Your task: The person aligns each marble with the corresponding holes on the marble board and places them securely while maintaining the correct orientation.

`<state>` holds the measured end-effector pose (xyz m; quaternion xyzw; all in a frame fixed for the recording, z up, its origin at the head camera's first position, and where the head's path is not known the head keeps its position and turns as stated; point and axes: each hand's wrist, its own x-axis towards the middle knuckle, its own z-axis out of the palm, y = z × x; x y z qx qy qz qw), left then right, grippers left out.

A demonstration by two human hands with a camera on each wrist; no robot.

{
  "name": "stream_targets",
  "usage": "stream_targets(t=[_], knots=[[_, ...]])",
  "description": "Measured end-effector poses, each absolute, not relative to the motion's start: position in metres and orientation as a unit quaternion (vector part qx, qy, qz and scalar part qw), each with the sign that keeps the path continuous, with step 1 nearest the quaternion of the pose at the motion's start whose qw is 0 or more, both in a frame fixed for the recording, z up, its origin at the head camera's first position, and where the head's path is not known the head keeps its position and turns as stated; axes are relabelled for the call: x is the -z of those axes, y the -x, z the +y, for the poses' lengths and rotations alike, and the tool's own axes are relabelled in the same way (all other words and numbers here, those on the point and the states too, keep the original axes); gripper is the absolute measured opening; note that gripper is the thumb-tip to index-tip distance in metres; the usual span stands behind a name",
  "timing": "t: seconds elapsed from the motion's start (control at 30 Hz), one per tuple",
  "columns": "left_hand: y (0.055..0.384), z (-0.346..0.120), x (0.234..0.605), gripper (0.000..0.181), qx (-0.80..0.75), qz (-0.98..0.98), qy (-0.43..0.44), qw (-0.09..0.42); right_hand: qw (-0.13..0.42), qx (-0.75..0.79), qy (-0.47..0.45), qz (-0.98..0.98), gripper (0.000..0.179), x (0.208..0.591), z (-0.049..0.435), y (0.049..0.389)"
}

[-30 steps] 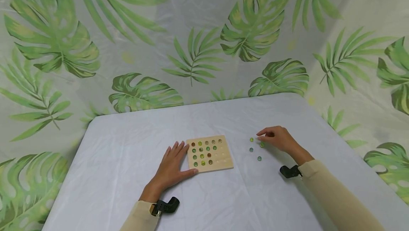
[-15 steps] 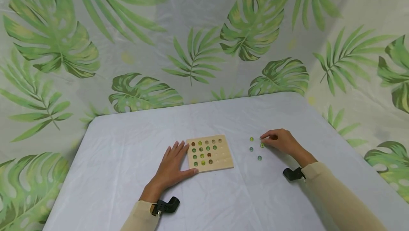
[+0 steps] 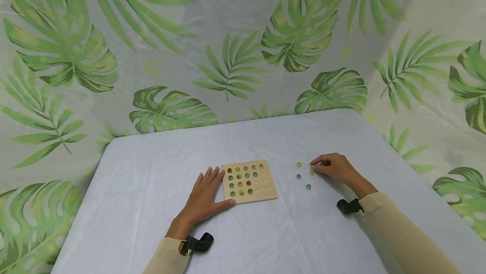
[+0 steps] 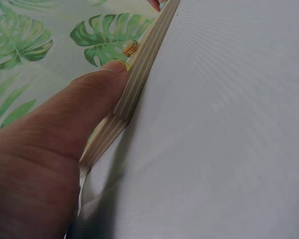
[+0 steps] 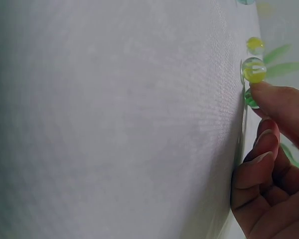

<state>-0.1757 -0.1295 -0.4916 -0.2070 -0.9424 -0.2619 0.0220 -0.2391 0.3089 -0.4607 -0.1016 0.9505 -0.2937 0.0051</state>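
Observation:
A wooden board (image 3: 265,183) with rows of round hollows lies at mid-table, many of them filled with glass marbles. My left hand (image 3: 204,198) rests at its left side, fingers straight along the left edge and thumb at the near left corner. In the left wrist view the thumb tip touches the board edge (image 4: 139,84), close to an orange-striped marble (image 4: 130,48). To the right of the board, my right hand (image 3: 336,168) pinches a green marble (image 5: 250,98) between thumb and index finger. A yellow marble (image 5: 254,69) sits just beyond the thumb tip.
Loose marbles lie left of the right hand: a yellow-green marble (image 3: 298,164), a bluish marble (image 3: 298,176) and a green marble (image 3: 308,187). A white cloth (image 3: 171,160) covers the table. Leaf-printed fabric (image 3: 228,55) hangs behind and to the right.
My right hand has shifted slightly right and toward me, and its fingertips have come down onto the green marble. The left hand and the board have stayed in place.

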Motion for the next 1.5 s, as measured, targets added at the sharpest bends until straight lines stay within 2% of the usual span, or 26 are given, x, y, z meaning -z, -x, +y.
stream_targets(t=[0.3, 0.63, 1.5], knots=[[0.177, -0.13, 0.491, 0.099, 0.264, -0.942, 0.206, 0.009, 0.007, 0.296, 0.111, 0.949, 0.019, 0.46, 0.309, 0.239], [0.175, -0.131, 0.492, 0.098, 0.265, -0.942, 0.206, 0.02, 0.006, 0.301, 0.12, 0.946, 0.017, 0.455, 0.3, 0.24], [0.176, -0.13, 0.491, 0.098, 0.265, -0.941, 0.21, 0.025, 0.011, 0.345, 0.202, 0.916, 0.021, 0.437, 0.243, 0.245]])
